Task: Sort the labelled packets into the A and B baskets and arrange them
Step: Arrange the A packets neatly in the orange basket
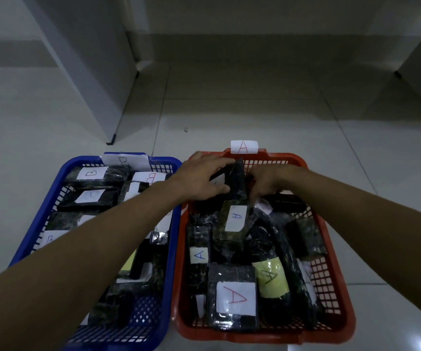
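A dark, shiny wrapped packet (237, 179) stands nearly upright at the far end of the red basket (341, 295), its long axis running up and away. The left hand (204, 177) curls around its left side; the right hand (267, 182) pinches its right edge with bent fingers. The blue basket (42, 216) beside it holds B-labelled packets.

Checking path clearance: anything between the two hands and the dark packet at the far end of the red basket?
Nothing visible. The left hand and right hand already flank the dark plastic-wrapped packet, standing upright at the far end of the red plastic mesh basket tagged A, and seem to grip it.
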Demonstrator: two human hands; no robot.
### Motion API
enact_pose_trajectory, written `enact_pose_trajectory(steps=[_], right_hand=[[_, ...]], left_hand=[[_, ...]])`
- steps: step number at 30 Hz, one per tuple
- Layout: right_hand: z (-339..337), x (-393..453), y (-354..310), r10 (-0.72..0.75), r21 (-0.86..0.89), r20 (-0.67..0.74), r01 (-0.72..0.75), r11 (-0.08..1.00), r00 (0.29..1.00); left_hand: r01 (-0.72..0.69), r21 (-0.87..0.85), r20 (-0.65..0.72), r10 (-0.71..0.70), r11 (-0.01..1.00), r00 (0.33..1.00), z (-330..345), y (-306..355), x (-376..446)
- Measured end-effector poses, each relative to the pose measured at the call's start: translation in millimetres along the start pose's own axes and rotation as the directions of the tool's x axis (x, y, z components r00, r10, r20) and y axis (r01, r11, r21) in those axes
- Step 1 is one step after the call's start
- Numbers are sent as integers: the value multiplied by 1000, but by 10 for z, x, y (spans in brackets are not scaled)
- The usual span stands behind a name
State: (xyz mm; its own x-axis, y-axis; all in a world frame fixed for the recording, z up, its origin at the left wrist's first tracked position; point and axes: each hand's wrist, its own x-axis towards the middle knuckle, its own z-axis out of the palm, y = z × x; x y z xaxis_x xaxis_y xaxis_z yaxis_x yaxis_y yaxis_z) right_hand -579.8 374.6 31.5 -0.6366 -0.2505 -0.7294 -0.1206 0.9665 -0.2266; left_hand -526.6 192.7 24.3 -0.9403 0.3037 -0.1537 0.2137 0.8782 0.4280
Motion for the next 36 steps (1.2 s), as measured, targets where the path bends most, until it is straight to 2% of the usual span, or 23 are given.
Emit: enact_pose_trajectory(steps=[2, 5, 9, 11, 14, 17, 20, 22, 28, 30, 33, 34, 36], right_hand=[[-52, -10, 49, -41, 35, -18, 42, 999, 999], [-113, -142, 135, -93, 14, -158, 96, 995, 983], [33, -253, 213, -129, -10, -91, 129, 992, 987], [114, -274, 182, -138, -97, -101, 129, 987, 985], [101, -303, 125, -160, -265, -231, 96, 960, 960], [74, -368, 180, -129, -271, -431, 9, 962, 893], [150, -448, 256, -39, -262, -431, -84, 961, 901], [186, -461, 274, -29, -236, -444, -86, 968, 895], [3, -582, 404, -27, -17, -629, 21, 1000, 777], [-4, -627, 479, -63, 11, -648, 92, 996, 759], [86, -653, 554, -156, 2, -678, 213, 977, 718], [132, -645, 573, -177, -4, -684, 240, 971, 707], [212, -634, 609, -195, -1, -709, 276, 961, 677]], left_hand=[[-10, 52, 23, 9, 999, 1000, 24, -58, 35], [-23, 98, 32, 20, 995, 999, 18, -66, 82], [-50, 53, 103, 45, 997, 994, 50, -7, 157], [-52, 26, 144, 47, 998, 989, 91, 8, 194], [-90, 78, 169, 76, 993, 983, 142, 35, 244], [-116, 106, 168, 97, 988, 981, 148, 25, 292], [-101, 144, 174, 76, 984, 982, 155, 15, 317], [-91, 155, 183, 62, 984, 981, 173, 30, 338], [-98, 274, 189, 46, 957, 981, 258, 14, 322], [-91, 195, 142, 63, 977, 988, 251, 6, 320], [-76, 40, -64, 79, 996, 995, 162, 86, 340], [-81, 7, -95, 81, 997, 992, 127, 115, 358], [-103, -17, -54, 102, 994, 993, 84, 177, 391]])
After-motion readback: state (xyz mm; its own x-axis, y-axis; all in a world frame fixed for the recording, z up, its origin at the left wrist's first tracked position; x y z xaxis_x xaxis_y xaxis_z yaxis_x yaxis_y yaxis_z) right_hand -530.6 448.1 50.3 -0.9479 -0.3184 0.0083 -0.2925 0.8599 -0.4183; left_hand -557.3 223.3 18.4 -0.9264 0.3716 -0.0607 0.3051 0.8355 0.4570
